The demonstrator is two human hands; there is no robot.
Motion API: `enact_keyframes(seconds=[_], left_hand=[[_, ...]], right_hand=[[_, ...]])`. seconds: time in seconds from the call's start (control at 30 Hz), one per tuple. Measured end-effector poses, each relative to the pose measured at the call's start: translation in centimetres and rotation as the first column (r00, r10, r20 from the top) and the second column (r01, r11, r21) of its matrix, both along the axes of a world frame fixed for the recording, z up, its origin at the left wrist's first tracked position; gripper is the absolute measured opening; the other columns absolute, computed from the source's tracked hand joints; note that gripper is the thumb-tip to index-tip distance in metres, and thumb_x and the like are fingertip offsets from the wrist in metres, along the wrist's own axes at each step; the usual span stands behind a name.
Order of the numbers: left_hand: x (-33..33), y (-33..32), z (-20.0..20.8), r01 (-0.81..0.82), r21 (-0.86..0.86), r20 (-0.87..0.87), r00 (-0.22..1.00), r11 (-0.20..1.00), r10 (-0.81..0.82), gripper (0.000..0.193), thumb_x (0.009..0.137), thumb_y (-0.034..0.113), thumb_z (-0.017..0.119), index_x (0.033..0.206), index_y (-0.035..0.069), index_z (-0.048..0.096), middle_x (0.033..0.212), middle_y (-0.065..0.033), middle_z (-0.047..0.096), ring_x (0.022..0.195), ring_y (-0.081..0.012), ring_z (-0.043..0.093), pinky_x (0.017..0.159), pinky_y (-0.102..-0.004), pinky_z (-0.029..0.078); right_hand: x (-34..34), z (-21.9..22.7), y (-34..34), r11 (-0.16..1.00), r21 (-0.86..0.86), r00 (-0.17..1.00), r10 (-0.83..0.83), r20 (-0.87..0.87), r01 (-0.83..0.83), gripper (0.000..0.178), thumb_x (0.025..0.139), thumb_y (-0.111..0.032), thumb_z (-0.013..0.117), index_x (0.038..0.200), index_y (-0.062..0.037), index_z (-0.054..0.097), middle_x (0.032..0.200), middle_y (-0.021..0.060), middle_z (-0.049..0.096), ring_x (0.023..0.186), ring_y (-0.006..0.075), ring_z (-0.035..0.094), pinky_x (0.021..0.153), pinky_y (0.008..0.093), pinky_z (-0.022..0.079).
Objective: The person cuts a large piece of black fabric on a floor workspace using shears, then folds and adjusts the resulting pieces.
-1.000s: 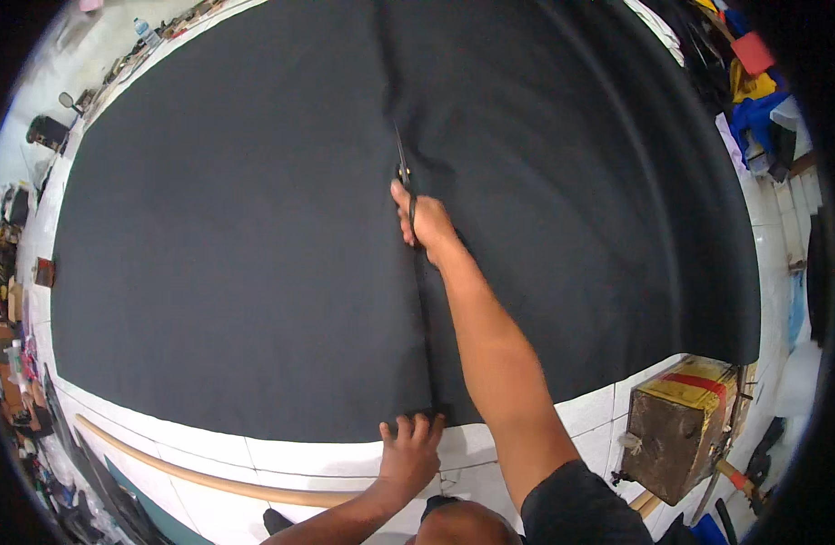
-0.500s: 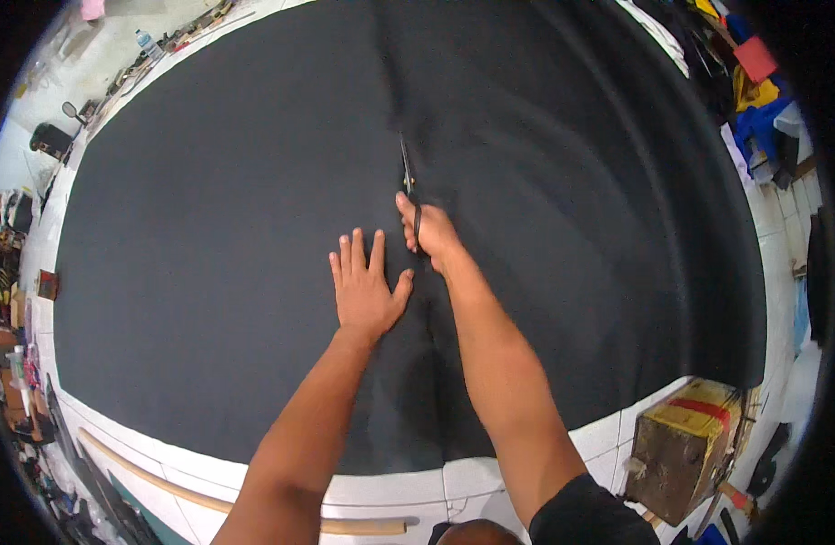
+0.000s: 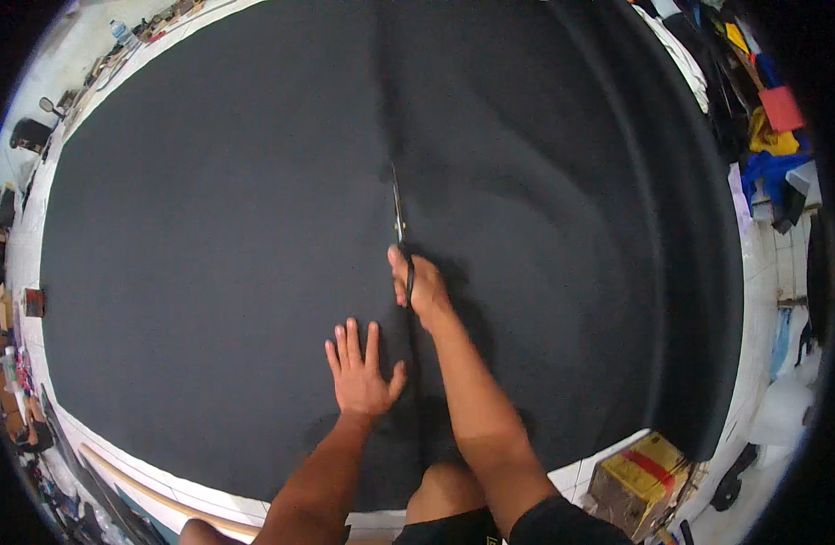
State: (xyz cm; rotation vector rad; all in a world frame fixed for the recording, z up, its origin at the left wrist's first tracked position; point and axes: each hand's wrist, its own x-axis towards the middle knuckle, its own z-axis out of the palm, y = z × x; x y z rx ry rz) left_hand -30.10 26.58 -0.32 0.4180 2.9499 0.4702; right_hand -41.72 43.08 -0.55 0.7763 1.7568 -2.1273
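A wide sheet of black material [image 3: 199, 236] lies spread over the white tiled floor. My right hand [image 3: 422, 283] is wrapped round the dark handles of a pair of scissors [image 3: 398, 204]. Their blades point away from me, at the far end of a cut line [image 3: 416, 400] that runs back toward my knees. Just left of that line, my left hand [image 3: 363, 377] presses flat on the sheet, fingers spread. It is nearer to me than the scissors and holds nothing.
At the lower right, a worn box with yellow and red tape [image 3: 640, 481] stands at the sheet's edge. A wooden pole [image 3: 163, 490] lies along the near left. A small brown block [image 3: 34, 302] sits at the left edge. Cloths and clutter [image 3: 772, 136] line the right.
The scissors and right hand have advanced along the sheet, lengthening the cut. The view has shifted forward, and my knee now shows at the lower edge. The left hand stays flat, farther behind the scissors.
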Motion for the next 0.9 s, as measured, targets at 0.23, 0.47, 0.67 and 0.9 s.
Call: enact_keyframes(seconds=[0.23, 0.47, 0.67, 0.9], left_hand=[[-0.1, 0.0, -0.3, 0.018, -0.039, 0.105, 0.994, 0.999, -0.014, 0.082, 0.079, 0.045, 0.065, 0.146, 0.005, 0.042, 0.154, -0.0309, 0.028, 0.145, -0.0502, 0.02, 0.117, -0.0644, 0.013], [0.1, -0.2, -1.4, 0.054, -0.067, 0.095, 0.994, 0.996, -0.048, 0.088, 0.078, 0.05, 0.065, 0.148, 0.005, 0.038, 0.154, -0.0323, 0.026, 0.144, -0.0529, 0.019, 0.114, -0.0689, 0.013], [0.3, -0.3, -1.5, 0.035, -0.092, 0.074, 0.997, 0.995, -0.028, 0.077, 0.082, 0.053, 0.061, 0.141, 0.006, 0.049, 0.15, -0.031, 0.034, 0.142, -0.0501, 0.027, 0.112, -0.0692, 0.02], [0.9, -0.4, -2.5, 0.075, -0.065, 0.056, 0.996, 0.995, -0.072, 0.081, 0.084, 0.055, 0.059, 0.144, 0.004, 0.043, 0.153, -0.034, 0.026, 0.144, -0.0546, 0.018, 0.113, -0.0712, 0.011]], right_hand=[[-3.9, 1.3, 0.7, 0.997, 0.079, 1.0, -0.019, 0.001, 0.019, 0.053, 0.093, -0.056, 0.061, 0.074, -0.0074, 0.054, 0.056, 0.0018, 0.049, 0.05, 0.0129, 0.048, 0.049, 0.0301, 0.037], [-16.6, 0.3, 3.4, 0.994, 0.106, 0.999, -0.033, -0.013, 0.034, 0.055, 0.09, -0.06, 0.064, 0.074, -0.0079, 0.055, 0.057, 0.0006, 0.049, 0.049, 0.0117, 0.047, 0.049, 0.0293, 0.038], [-22.6, 0.0, 4.4, 0.993, 0.114, 0.999, 0.01, -0.034, -0.006, 0.055, 0.088, -0.061, 0.065, 0.071, -0.0103, 0.051, 0.059, 0.001, 0.05, 0.051, 0.0123, 0.048, 0.049, 0.0289, 0.04], [-30.8, -0.5, 6.6, 0.985, 0.171, 0.996, 0.013, -0.085, 0.002, 0.057, 0.087, -0.062, 0.067, 0.072, -0.0075, 0.055, 0.06, 0.0022, 0.051, 0.051, 0.013, 0.049, 0.049, 0.0292, 0.041]])
